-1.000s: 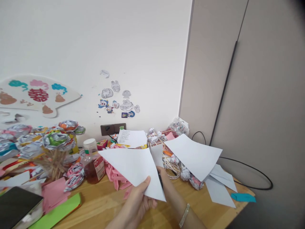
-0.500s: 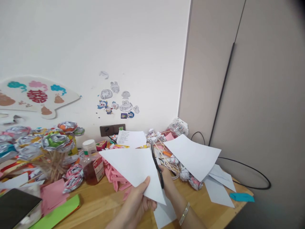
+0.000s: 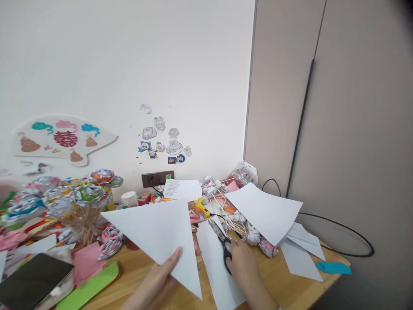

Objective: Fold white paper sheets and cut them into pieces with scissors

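My left hand [image 3: 161, 275] grips a white triangular sheet of paper [image 3: 158, 237], thumb on top and fingers behind it. To its right, my right hand [image 3: 243, 262] is closed around the handles of black scissors [image 3: 222, 243]; the blades point away toward the back of the table. A long white paper strip [image 3: 214, 267] lies on the wooden table, partly under the scissors. Past the blades are a bead string [image 3: 237, 231] and a yellow glue gun [image 3: 202, 207].
A larger white sheet [image 3: 264, 211] rests over crumpled paper flowers at the right. Thin sticks lie behind the scissors. On the left are a bunch of paper flowers [image 3: 87, 196], a phone-like dark slab [image 3: 35, 280] and green paper [image 3: 88, 286]. A black cable [image 3: 348, 224] loops beside the cabinet.
The scissors have come away from the triangular paper, and my right hand has moved right and lower. My left hand has carried the triangle left. The strip lies separate on the table.
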Demonstrator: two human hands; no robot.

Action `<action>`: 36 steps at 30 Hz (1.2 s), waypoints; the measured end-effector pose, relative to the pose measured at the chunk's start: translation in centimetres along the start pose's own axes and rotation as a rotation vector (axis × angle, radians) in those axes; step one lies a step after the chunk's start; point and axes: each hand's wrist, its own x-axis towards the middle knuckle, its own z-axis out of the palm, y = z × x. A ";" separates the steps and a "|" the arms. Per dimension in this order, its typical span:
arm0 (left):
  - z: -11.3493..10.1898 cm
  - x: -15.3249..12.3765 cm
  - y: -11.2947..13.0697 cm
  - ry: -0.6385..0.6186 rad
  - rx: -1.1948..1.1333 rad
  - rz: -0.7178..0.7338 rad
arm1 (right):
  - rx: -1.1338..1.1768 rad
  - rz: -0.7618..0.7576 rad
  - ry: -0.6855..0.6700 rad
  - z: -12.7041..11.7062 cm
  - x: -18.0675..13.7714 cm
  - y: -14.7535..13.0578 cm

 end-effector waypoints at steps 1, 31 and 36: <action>-0.5 0.0 0.1 -0.025 0.006 -0.009 | -0.003 0.009 -0.002 -0.2 0.0 -0.3; -3.7 2.8 -1.5 0.522 0.078 0.330 | 1.074 -0.340 0.173 3.2 2.3 -10.3; -4.3 1.6 1.6 0.371 0.025 0.339 | 1.565 -0.202 -0.145 2.7 4.6 -9.0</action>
